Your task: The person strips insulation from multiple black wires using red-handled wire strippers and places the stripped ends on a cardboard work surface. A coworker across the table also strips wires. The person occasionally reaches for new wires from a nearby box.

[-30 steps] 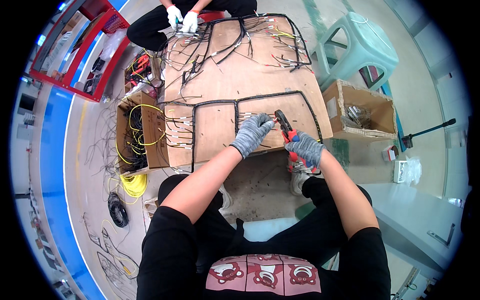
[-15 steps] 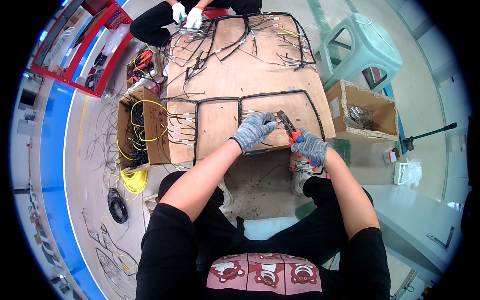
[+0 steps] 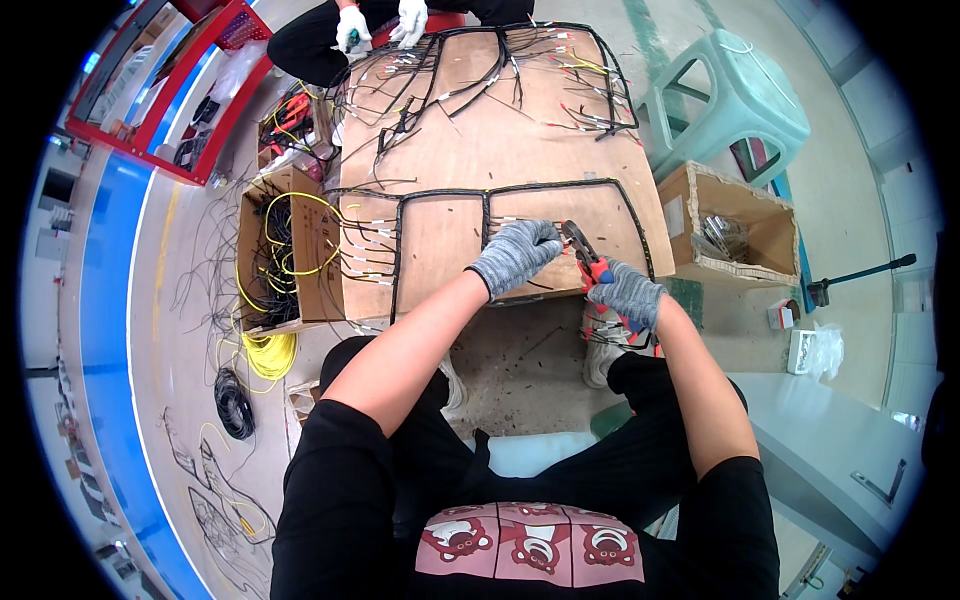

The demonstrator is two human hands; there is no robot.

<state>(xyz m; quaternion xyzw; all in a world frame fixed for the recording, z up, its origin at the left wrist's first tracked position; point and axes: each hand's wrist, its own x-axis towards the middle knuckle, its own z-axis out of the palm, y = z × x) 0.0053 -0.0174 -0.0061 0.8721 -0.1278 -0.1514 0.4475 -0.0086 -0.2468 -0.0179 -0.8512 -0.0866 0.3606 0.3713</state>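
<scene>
My right hand point(image 3: 628, 291), in a grey knit glove, is closed round the red-and-blue handles of crimping pliers point(image 3: 580, 243). The dark jaws of the pliers point up and left, close to the fingertips of my left hand point(image 3: 514, 260). That hand wears a matching glove and pinches a thin wire, mostly hidden by the fingers; a small red tip shows by the jaws. Both hands are over the near edge of a wooden board point(image 3: 450, 255). A black-taped wire harness point(image 3: 440, 195) lies there, with several wire ends branching to the left and middle.
Across the board, a co-worker's white-gloved hands point(image 3: 408, 22) are near a second harness point(image 3: 490, 75). Left stands a carton point(image 3: 318, 255) of black and yellow wire; right, a carton point(image 3: 745, 262) with metal parts and a pale green stool point(image 3: 730, 100). Wire coils point(image 3: 235, 405) lie on the floor.
The co-worker's hands have moved apart and off the far harness wires. My hands and the pliers keep nearly the same place on the board; the whole view has shifted slightly.
</scene>
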